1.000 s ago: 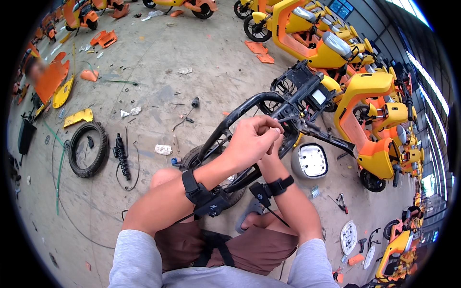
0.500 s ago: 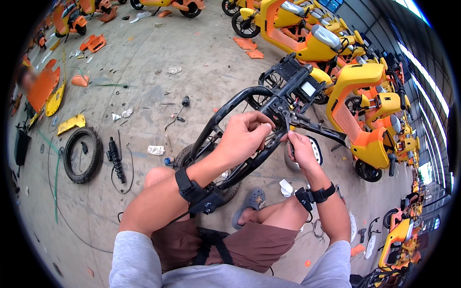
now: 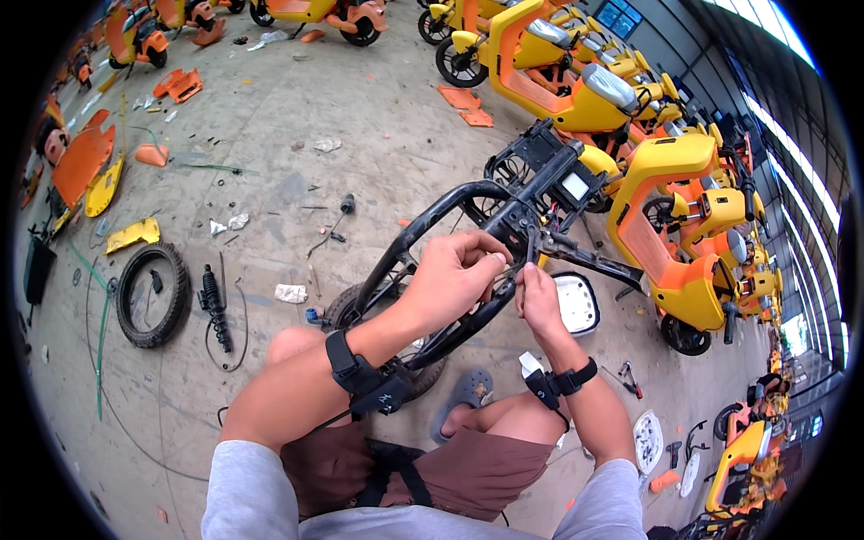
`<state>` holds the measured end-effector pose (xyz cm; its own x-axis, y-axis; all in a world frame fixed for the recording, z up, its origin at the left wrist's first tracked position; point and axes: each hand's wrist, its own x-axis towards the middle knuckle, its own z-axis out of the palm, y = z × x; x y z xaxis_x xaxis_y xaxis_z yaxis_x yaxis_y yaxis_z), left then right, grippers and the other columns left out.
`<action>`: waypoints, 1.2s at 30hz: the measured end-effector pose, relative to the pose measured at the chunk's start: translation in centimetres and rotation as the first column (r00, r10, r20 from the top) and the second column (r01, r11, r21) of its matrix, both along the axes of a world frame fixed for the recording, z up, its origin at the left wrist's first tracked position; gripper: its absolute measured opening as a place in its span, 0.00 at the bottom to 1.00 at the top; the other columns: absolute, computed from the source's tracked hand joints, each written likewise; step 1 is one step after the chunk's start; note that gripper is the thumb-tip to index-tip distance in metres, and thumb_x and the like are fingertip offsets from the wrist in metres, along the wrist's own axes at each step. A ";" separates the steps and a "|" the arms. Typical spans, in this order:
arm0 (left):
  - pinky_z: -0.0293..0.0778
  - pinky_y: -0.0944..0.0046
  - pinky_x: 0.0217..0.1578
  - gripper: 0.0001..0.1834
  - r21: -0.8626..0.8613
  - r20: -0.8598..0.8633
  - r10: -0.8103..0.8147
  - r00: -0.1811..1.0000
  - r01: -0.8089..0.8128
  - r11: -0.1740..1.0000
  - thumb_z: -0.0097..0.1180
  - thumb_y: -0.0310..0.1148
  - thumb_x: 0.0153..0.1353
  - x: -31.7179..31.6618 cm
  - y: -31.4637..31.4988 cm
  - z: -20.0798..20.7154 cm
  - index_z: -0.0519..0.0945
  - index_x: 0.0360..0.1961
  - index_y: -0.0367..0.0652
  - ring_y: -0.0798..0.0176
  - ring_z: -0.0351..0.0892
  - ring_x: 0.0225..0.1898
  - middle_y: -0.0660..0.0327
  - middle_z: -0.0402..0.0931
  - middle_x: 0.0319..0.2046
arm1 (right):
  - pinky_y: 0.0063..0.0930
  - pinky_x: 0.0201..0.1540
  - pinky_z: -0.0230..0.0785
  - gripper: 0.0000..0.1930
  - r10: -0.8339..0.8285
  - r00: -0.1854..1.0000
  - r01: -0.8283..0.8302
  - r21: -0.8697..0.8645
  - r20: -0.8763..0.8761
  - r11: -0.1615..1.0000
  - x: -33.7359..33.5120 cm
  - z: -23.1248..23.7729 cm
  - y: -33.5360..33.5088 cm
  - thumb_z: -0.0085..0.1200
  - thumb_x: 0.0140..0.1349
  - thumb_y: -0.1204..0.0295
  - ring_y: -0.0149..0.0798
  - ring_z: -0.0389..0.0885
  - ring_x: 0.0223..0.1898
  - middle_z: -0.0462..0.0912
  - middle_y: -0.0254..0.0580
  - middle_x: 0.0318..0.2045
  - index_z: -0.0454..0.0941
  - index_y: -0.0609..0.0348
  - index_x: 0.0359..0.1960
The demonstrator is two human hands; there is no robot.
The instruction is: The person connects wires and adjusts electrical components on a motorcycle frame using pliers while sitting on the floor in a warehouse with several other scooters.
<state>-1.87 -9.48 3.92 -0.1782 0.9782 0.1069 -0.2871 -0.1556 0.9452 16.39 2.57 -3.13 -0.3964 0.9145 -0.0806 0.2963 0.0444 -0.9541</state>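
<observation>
A bare black scooter frame [image 3: 409,219] stands tilted in front of me, a wheel [image 3: 340,308] under its near end. My left hand [image 3: 459,277] is closed in a pinch against the frame's curved tubes; whatever lies between its fingertips is hidden. Close beside it, on the right, my right hand [image 3: 540,299] has its fingers closed around the lower end of a slim grey metal tool [image 3: 533,245], possibly a wrench. The tool's upper end reaches the joint where the tubes meet. Wires and a white-labelled box [image 3: 574,186] sit farther up the frame.
A white tray [image 3: 589,317] lies right of my right hand, with red-handled pliers [image 3: 633,385] nearer. On the left floor are a loose tyre [image 3: 129,324], a shock absorber [image 3: 213,306] and cables. Yellow-orange scooters [image 3: 661,198] crowd the right side.
My right hand has come slightly left and down, nearer my left hand, uncovering more of the white tray. The left hand stays pinched at the tubes. The whole view has shifted a little.
</observation>
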 end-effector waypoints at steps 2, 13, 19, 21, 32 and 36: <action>0.61 0.76 0.14 0.08 0.023 0.005 0.005 1.000 -0.005 1.000 0.52 0.28 0.62 -0.4 -0.1 0.0 0.80 0.36 0.33 0.78 0.67 0.14 0.65 0.73 0.15 | 0.21 0.12 0.49 0.19 -0.036 0.998 0.031 -0.094 -0.054 0.995 -0.5 0.7 -0.5 0.32 0.74 0.60 0.25 0.57 0.08 0.63 0.31 0.09 0.67 0.58 0.29; 0.61 0.75 0.13 0.09 0.092 0.029 0.035 0.999 -0.038 0.995 0.52 0.28 0.61 -1.7 -0.6 -0.2 0.80 0.36 0.32 0.77 0.67 0.14 0.64 0.73 0.15 | 0.20 0.12 0.50 0.19 -0.322 0.890 0.235 -0.279 -0.324 0.931 -7.6 -1.5 -2.6 0.28 0.74 0.57 0.26 0.62 0.12 0.69 0.34 0.16 0.66 0.57 0.34; 0.59 0.75 0.13 0.08 0.046 0.008 0.029 1.000 -0.030 0.998 0.53 0.28 0.61 -1.1 0.1 -0.6 0.79 0.36 0.32 0.77 0.66 0.13 0.64 0.73 0.15 | 0.33 0.30 0.72 0.21 -0.389 0.630 0.122 -0.409 -0.672 0.904 -13.4 -2.5 -0.5 0.29 0.73 0.52 0.38 0.78 0.30 0.78 0.47 0.36 0.62 0.59 0.39; 0.59 0.75 0.13 0.08 0.029 0.011 0.065 0.998 -0.065 0.997 0.53 0.28 0.61 -1.4 0.1 -0.9 0.79 0.36 0.33 0.77 0.66 0.13 0.64 0.73 0.16 | 0.33 0.30 0.73 0.21 -0.373 0.691 0.148 -0.384 -0.620 0.912 -13.7 -0.9 -1.4 0.31 0.73 0.53 0.39 0.79 0.31 0.79 0.49 0.39 0.63 0.61 0.38; 0.59 0.76 0.13 0.08 -0.009 -0.013 -0.004 1.000 0.004 1.000 0.52 0.27 0.62 -0.1 0.4 -0.3 0.80 0.37 0.32 0.78 0.66 0.12 0.63 0.74 0.16 | 0.16 0.15 0.58 0.18 0.073 0.988 -0.083 -0.074 -0.134 0.994 -2.2 1.9 -4.0 0.36 0.73 0.60 0.23 0.67 0.12 0.72 0.32 0.13 0.75 0.62 0.43; 0.58 0.76 0.12 0.08 -0.015 0.004 -0.003 1.000 0.003 1.000 0.52 0.27 0.63 -0.2 0.4 -0.2 0.80 0.37 0.32 0.78 0.64 0.11 0.62 0.74 0.15 | 0.18 0.15 0.55 0.19 0.009 0.999 -0.008 -0.023 0.040 1.000 1.3 2.3 -0.7 0.37 0.73 0.60 0.22 0.62 0.12 0.64 0.26 0.12 0.78 0.61 0.36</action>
<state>-2.04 -9.11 3.72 -0.1760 0.9801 0.0918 -0.2917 -0.1410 0.9461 17.70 1.92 -0.79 -0.4003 0.9089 -0.1168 0.3337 0.0258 -0.9423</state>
